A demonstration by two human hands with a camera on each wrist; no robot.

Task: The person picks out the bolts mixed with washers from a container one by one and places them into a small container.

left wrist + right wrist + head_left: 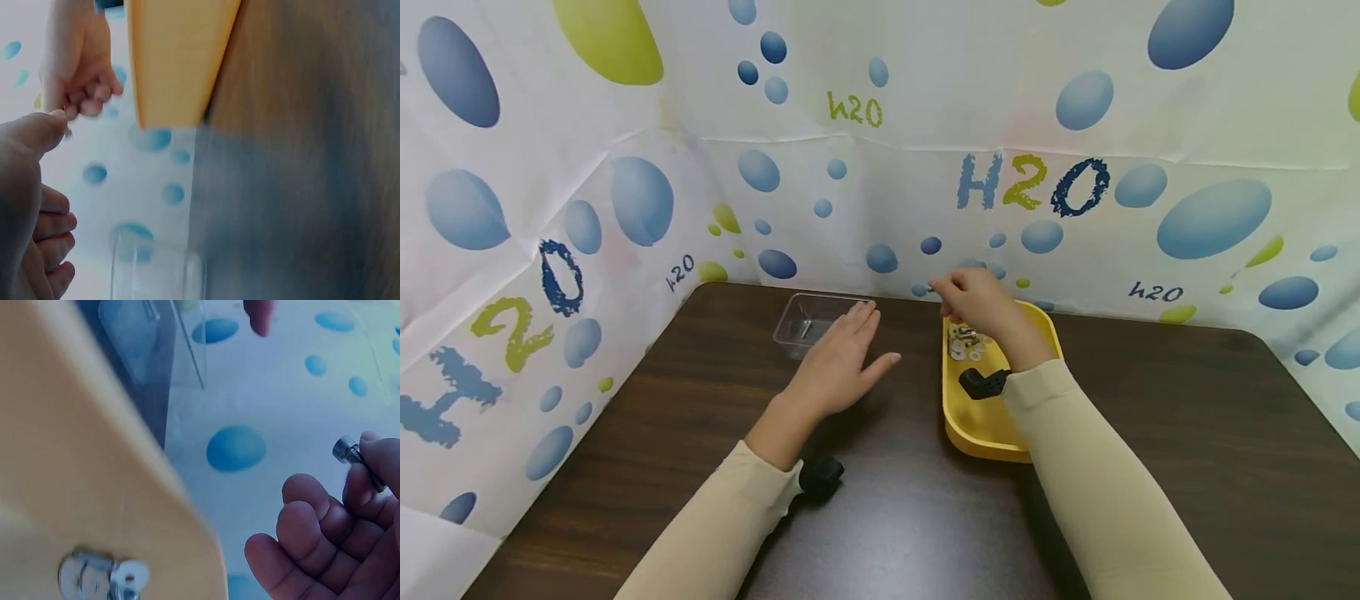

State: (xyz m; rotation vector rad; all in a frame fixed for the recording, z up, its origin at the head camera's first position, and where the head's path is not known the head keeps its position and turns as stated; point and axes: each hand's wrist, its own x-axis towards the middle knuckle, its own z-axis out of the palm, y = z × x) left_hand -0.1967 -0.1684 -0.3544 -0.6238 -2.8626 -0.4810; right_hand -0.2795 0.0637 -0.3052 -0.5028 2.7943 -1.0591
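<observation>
My right hand (983,307) is raised above the far part of a yellow tray (992,437). Between thumb and index finger it pinches a metal bolt with a cylindrical head (344,450); the other fingers are loosely bent. White and metal washers (958,345) lie with small metal hardware at the far end of the tray. To the left, my left hand (842,358) is held out with fairly straight fingers and grips nothing. It is beside a clear plastic container (784,333), covering part of its right side. A small metal piece (806,327) shows inside that container.
Both containers stand near the back edge of a dark wooden table (880,533). A white sheet (910,100) with blue and green drops hangs behind and along the left. Black devices (822,477) are strapped at both wrists.
</observation>
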